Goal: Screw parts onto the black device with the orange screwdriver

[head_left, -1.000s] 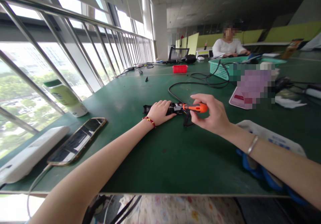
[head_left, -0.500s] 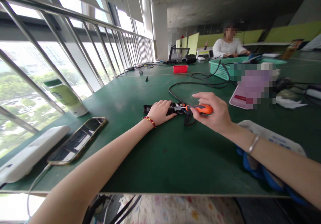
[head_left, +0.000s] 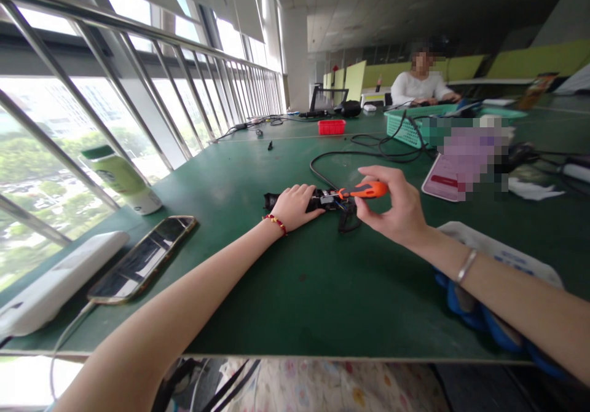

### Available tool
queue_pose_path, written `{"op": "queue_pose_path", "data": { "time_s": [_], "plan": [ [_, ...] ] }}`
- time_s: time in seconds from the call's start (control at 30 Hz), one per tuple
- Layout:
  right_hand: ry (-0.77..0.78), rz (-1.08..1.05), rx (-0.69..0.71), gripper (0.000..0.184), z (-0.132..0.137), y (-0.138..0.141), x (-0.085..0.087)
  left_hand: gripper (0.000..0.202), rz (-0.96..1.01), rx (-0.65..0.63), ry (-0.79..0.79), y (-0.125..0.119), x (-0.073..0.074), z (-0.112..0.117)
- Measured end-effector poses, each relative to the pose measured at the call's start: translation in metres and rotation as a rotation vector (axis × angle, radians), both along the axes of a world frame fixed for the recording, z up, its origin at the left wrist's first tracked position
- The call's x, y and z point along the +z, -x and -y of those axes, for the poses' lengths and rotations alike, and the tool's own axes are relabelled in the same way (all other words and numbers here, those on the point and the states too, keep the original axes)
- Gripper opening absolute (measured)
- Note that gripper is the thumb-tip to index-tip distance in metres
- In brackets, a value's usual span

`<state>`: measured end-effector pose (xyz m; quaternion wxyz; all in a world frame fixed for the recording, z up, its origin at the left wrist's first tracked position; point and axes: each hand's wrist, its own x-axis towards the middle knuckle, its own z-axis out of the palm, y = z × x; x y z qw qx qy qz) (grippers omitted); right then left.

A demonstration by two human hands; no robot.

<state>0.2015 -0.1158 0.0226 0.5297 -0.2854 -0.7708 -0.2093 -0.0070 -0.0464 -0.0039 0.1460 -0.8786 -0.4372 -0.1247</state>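
Note:
My left hand (head_left: 295,209) lies closed over a black, roughly cylindrical corded device (head_left: 273,201) on the green table and holds it against the top. The right end of the device has its inside exposed, with a silvery part and thin coloured wires showing. In a grip between thumb and fingers, my right hand (head_left: 394,206) has a screwdriver (head_left: 369,189) with an orange and grey handle. Its shaft points left into the exposed end; the tip is too small to make out. A black cable (head_left: 318,161) runs back from the device.
A teal basket (head_left: 403,130) and a red basket (head_left: 332,127) stand farther back. At left are a phone (head_left: 145,258), a white power strip (head_left: 64,277) and a green bottle (head_left: 122,181). A white-and-blue glove (head_left: 502,258) lies under my right forearm. A person (head_left: 421,86) sits opposite.
My right hand has shifted slightly, its fingers more curved, and the screwdriver handle sits a little higher and more tilted. The left hand and the device have stayed in place.

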Motion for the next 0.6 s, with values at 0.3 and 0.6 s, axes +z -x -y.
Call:
{"op": "queue_pose_path", "data": {
  "time_s": [0.3,0.6],
  "plan": [
    [-0.006,0.021,0.008,0.041,0.0001,0.0007,0.0016,0.055,-0.004,0.001,-0.003,-0.0001,0.0,0.0],
    [-0.014,0.029,-0.005,0.036,-0.0002,0.0001,0.0011,0.055,0.0,-0.005,-0.002,0.0003,0.0003,-0.0001]
  ]
}}
